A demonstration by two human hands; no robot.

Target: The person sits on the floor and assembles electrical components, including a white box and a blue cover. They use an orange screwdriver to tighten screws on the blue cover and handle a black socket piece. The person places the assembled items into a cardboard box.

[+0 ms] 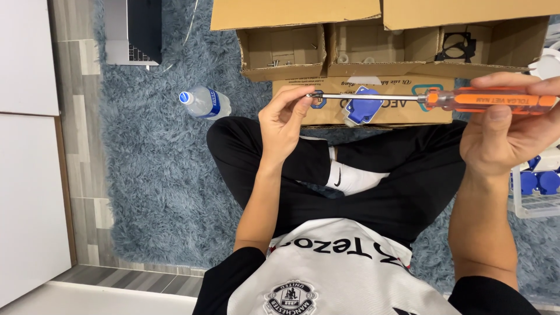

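My right hand [506, 125] grips the orange handle of a screwdriver [487, 100], whose metal shaft runs left to my left hand [284, 119]. My left fingertips pinch something small at the screwdriver's tip, too small to identify. Just beyond the shaft a blue and white plastic part [363, 107] lies on a flat cardboard box [396, 111]. I sit cross-legged in black trousers and a white sock, both hands raised above my lap.
Open cardboard boxes [283, 52] holding small parts stand ahead on the blue shaggy rug [157, 169]. A plastic water bottle [204, 103] lies to the left, a laptop [133, 30] beyond it. A white wire basket [535, 198] with blue parts sits at right.
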